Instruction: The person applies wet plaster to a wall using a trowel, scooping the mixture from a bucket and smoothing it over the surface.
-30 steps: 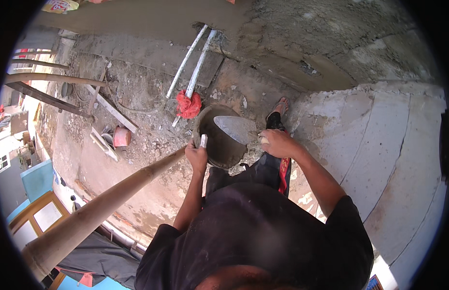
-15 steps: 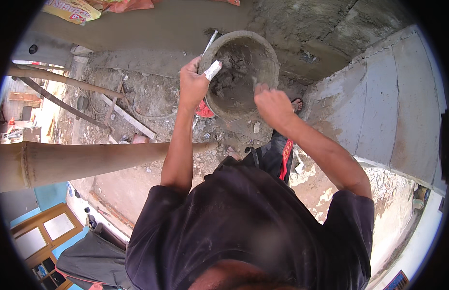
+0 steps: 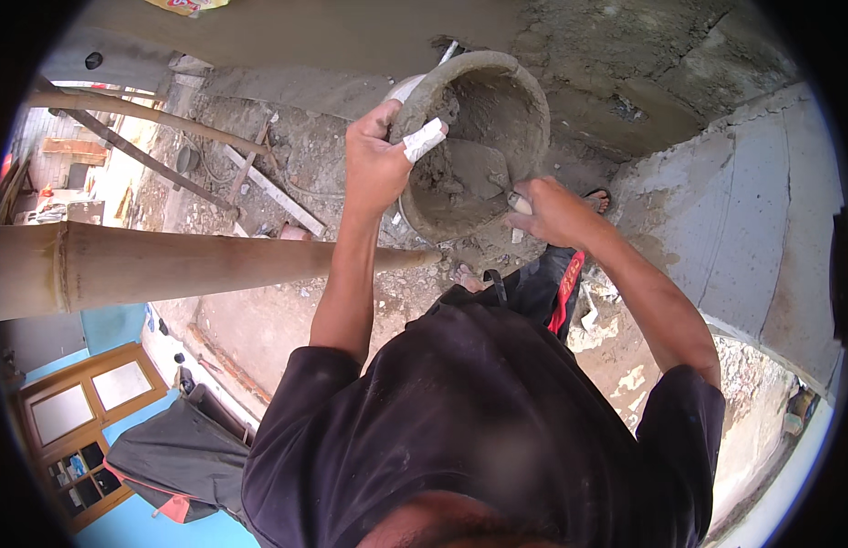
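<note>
The bucket (image 3: 474, 146) is now carried higher and closer to the camera than a second ago, when it sat low near the feet; it is tilted so that its open mouth faces the camera, which suggests the load is being lifted toward the work rather than left on the ground. The left hand (image 3: 376, 164) is clamped on the near rim, a white-wrapped finger (image 3: 424, 140) hooked over the edge. The right hand (image 3: 553, 212) is closed on the opposite lower rim (whether something small and pale is also pinched there cannot be told). Inside the bucket, wet grey mortar (image 3: 474, 169) is seen clinging to the wall and bottom, well short of full. A bamboo pole (image 3: 195, 265) crosses below the left forearm.
</note>
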A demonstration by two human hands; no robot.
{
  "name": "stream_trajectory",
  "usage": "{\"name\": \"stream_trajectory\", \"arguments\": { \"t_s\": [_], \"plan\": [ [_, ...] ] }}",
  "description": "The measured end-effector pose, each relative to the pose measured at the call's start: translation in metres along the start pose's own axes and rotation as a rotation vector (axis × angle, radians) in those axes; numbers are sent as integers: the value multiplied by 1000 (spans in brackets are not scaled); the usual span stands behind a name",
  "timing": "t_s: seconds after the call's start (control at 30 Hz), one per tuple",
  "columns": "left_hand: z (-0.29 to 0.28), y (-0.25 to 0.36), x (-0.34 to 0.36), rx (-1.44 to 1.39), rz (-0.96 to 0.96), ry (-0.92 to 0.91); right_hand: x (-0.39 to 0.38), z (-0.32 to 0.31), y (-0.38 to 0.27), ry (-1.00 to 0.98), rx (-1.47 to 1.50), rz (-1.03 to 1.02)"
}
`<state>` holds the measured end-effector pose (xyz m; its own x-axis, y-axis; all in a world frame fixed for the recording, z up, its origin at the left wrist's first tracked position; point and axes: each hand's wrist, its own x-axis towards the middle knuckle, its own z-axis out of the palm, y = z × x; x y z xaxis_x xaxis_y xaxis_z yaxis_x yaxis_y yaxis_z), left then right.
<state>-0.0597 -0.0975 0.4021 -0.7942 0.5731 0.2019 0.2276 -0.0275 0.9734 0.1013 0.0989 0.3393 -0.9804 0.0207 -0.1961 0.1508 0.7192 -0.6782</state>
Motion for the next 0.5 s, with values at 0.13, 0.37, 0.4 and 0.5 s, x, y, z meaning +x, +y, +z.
{"name": "stream_trajectory", "arguments": {
  "t_s": [0.13, 0.37, 0.4, 0.5],
  "plan": [
    [-4, -14, -14, -23, -9, 98, 13, 28, -1, -136, 432, -5],
    [-5, -66, -49, -238, -95, 448, -5, 30, 0, -20, 275, 1],
    [4, -69, -52, -240, -115, 520, -12, 26, 7, 96, 57, -90],
    [25, -109, -54, -196, -144, 558, -11, 14, 24, 180, -257, 149]
  ]
}}
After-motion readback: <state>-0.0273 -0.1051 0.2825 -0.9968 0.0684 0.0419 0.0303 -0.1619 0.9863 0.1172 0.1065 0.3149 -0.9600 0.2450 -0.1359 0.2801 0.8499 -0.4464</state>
